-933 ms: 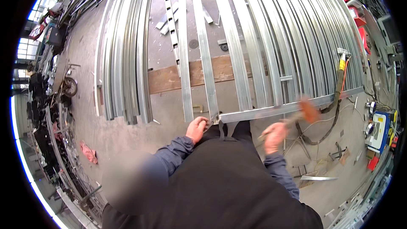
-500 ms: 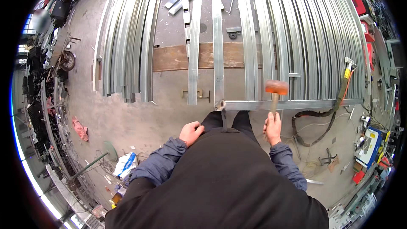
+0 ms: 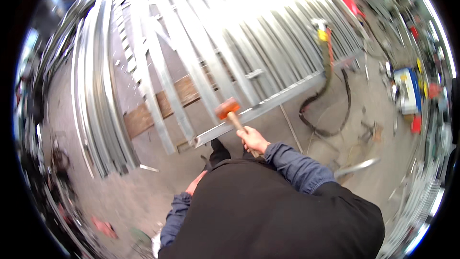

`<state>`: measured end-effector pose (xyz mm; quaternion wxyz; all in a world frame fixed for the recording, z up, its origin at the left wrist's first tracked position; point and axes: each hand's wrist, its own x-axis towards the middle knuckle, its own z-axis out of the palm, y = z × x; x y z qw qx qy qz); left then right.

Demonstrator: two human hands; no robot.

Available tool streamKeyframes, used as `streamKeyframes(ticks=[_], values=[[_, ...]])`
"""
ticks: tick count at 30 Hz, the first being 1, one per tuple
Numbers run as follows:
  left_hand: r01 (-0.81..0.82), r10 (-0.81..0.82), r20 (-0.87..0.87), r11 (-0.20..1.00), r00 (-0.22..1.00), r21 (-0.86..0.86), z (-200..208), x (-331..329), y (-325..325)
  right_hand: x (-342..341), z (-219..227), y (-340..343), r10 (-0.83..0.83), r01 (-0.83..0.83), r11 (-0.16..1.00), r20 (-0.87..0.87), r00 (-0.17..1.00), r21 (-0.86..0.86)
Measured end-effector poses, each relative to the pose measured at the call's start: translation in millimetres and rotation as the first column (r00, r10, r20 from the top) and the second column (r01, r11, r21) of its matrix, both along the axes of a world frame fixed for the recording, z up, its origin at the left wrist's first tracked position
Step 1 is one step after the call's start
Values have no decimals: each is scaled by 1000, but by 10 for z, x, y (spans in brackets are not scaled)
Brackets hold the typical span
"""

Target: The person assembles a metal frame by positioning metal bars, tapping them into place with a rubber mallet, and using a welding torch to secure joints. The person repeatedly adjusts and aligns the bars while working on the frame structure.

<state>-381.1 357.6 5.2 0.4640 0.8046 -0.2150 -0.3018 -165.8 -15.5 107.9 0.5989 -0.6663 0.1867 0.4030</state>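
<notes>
My right hand (image 3: pixel 255 141) grips the wooden handle of a mallet (image 3: pixel 227 109) with an orange head. The mallet head is over the left part of a metal rail (image 3: pixel 278 100), which runs along the near ends of several long silvery metal channels (image 3: pixel 165 79). Whether the head touches the rail, I cannot tell. My left hand (image 3: pixel 196 183) hangs low beside my black-clothed body, partly hidden by it. Its visible fingers look stretched out, and nothing shows in them.
A dark cable (image 3: pixel 311 127) with a yellow-banded end (image 3: pixel 322 33) lies over the rail at the right. More stacked channels (image 3: pixel 103 115) stand at the left, and a wooden plank (image 3: pixel 139 120) lies under the work. A blue-and-white box (image 3: pixel 407 91) is farther right.
The view has turned right, so the channels now slant. My right hand and the mallet have shifted along the rail toward its left end. My left hand has dropped lower beside my body.
</notes>
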Motion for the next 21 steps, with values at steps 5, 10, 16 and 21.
streamKeyframes(ticks=[5, 10, 16, 21], values=[[-104, 77, -398, 993, 914, -47, -13, 230, -152, -539, -105, -879, -10, 9, 1000, 91, 996, 9], [-52, 148, -664, 985, 733, 162, 355, 856, -662, -1550, -380, -1978, -178, 184, 980, 89, 980, -72], [397, -163, -436, 754, 885, 523, 1174, 1690, -2009, -3173, -1238, -2541, -556, 530, 802, -19, 831, -276], [368, -263, -274, 799, 925, 476, 1083, 1916, -2558, -4739, -1985, -1865, -830, 611, 508, -154, 536, -607]])
